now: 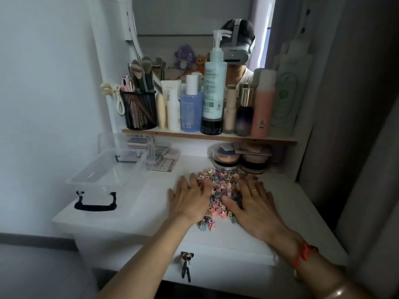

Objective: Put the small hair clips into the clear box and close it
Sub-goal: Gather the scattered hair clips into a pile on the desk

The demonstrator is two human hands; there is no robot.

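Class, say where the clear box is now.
Head view: the clear box stands on the tabletop, far left, left of the left hand and the hair clips.

Right of the clear box [108, 178], bare table [155, 201] gives open passage as far as the pile of hair clips [220, 184]. Behind the box its lid [121, 143] stands up, and farther right a low shelf [194, 134] overhangs jars [225, 157].

The hair clips [220, 184] lie heaped on the tabletop [140, 216], between the left hand [191, 199] and the right hand [257, 206], which rest flat on the heap's two sides. The clear box [121, 190] stands to the left, well apart, with what seems to be its lid [112, 141] upright behind it. Behind the heap, jars [225, 158] sit under a shelf [194, 134] that bears bottles [213, 89].
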